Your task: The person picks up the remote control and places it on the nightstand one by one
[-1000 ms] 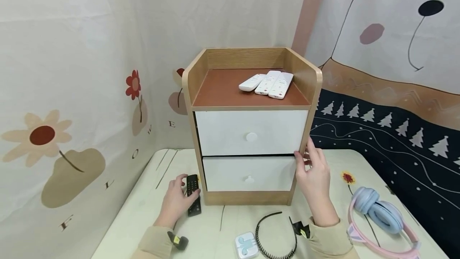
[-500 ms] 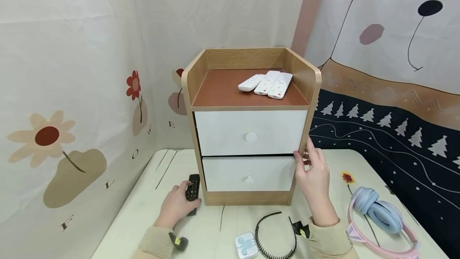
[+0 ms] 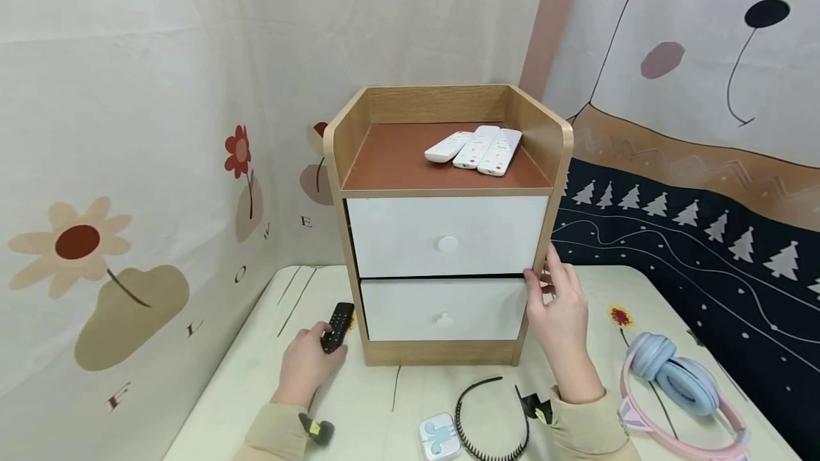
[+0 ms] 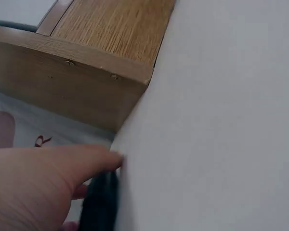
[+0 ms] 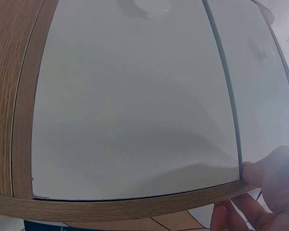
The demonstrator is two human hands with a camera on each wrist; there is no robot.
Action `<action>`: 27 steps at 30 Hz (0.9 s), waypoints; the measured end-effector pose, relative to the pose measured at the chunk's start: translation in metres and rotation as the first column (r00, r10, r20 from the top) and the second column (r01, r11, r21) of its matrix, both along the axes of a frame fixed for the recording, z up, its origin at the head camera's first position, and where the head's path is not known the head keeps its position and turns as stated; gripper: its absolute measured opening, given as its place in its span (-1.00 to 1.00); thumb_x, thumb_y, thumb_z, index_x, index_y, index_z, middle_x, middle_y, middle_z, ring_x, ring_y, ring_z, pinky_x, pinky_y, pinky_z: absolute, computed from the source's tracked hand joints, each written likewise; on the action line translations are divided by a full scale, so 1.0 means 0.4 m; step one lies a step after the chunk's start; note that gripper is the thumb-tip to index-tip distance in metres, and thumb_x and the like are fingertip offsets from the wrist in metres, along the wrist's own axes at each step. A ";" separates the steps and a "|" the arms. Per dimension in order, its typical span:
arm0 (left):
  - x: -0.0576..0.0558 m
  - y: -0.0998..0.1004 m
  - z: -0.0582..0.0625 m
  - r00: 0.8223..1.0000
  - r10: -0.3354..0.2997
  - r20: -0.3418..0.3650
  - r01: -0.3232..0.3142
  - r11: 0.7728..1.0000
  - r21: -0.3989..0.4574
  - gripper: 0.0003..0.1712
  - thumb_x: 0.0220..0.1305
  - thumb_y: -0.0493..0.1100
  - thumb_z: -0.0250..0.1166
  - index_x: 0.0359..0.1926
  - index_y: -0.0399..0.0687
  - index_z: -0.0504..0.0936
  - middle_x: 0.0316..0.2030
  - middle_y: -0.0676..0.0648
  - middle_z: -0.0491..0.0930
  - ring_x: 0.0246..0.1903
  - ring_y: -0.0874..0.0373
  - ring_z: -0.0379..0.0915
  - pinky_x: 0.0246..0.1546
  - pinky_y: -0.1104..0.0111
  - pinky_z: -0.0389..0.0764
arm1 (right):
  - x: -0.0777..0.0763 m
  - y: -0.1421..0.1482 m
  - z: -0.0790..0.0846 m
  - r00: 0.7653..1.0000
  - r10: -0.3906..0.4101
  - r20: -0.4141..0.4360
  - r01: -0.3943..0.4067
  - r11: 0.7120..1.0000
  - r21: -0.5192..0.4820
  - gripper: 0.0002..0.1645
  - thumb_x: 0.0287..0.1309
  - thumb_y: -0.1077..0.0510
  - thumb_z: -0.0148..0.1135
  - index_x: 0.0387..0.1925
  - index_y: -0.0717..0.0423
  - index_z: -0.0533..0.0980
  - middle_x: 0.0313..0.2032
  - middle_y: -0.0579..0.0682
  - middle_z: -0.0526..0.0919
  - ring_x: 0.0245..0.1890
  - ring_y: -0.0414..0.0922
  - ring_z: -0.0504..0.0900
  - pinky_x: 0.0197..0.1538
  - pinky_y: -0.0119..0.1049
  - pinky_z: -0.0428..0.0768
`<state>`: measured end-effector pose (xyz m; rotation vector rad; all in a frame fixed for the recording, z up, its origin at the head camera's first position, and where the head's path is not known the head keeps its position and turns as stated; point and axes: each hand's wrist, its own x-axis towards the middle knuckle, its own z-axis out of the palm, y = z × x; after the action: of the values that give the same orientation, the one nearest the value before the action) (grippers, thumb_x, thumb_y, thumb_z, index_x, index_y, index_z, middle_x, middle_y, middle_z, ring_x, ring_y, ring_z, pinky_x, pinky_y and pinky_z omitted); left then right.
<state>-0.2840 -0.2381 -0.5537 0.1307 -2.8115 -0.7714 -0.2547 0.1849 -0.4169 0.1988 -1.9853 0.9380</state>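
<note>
A black remote control [image 3: 337,327] lies on or just above the table, left of the small wooden cabinet [image 3: 442,352]. My left hand [image 3: 307,365] grips its near part between thumb and fingers. In the left wrist view the remote is a dark blurred shape [image 4: 100,202] beneath the thumb. On the cabinet's right side, my right hand [image 3: 559,311] holds the edge, thumb on the front at the gap between the two white drawers and fingers against the side panel. The right wrist view shows the thumb [image 5: 253,173] on that edge.
Three white remotes [image 3: 474,149] lie on the cabinet's brown top shelf. A boxed pair of earphones [image 3: 439,437] and a black toothed headband [image 3: 460,415] lie in front. Blue and pink headphones [image 3: 688,383] rest at the right. Printed curtains stand behind and at both sides.
My left hand has closed around the black remote and drawn slightly left, tilting the remote so its far end points right. The right hand stays on the cabinet edge.
</note>
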 end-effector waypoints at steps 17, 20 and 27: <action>0.014 -0.002 0.056 0.999 0.006 -0.034 -0.005 0.999 0.040 -0.43 0.21 -0.03 0.48 0.20 -0.23 0.76 -0.05 -0.42 0.75 -0.31 -0.07 0.65 -0.40 0.17 0.65 | 0.002 0.002 -0.003 1.000 -0.009 0.006 0.009 1.000 -0.002 -0.26 0.42 0.35 0.39 0.56 0.23 0.44 -0.10 0.29 0.68 -0.14 0.24 0.83 -0.04 -0.91 0.38; 0.015 -0.001 0.075 0.997 0.019 -0.070 -0.016 0.998 0.055 -0.47 0.23 -0.02 0.49 0.15 -0.20 0.79 -0.10 -0.38 0.76 -0.29 -0.07 0.66 -0.38 0.19 0.62 | 0.000 0.001 -0.003 1.000 -0.007 0.001 0.007 1.000 0.000 -0.26 0.42 0.36 0.39 0.56 0.23 0.44 -0.10 0.30 0.68 -0.14 0.23 0.83 -0.04 -0.90 0.39; 0.021 0.013 0.127 0.986 0.059 -0.157 -0.043 0.994 0.100 -0.51 0.22 0.02 0.52 0.12 -0.11 0.81 -0.07 -0.35 0.77 -0.22 -0.14 0.69 -0.33 0.20 0.57 | 0.000 0.001 -0.001 1.000 -0.007 0.001 0.007 1.000 0.002 -0.28 0.42 0.35 0.39 0.55 0.25 0.45 -0.09 0.30 0.69 -0.16 0.23 0.83 -0.05 -0.88 0.43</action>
<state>-0.2757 -0.2330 -0.5030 0.1494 -2.6110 -0.8659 -0.2548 0.1853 -0.4171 0.1926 -1.9871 0.9324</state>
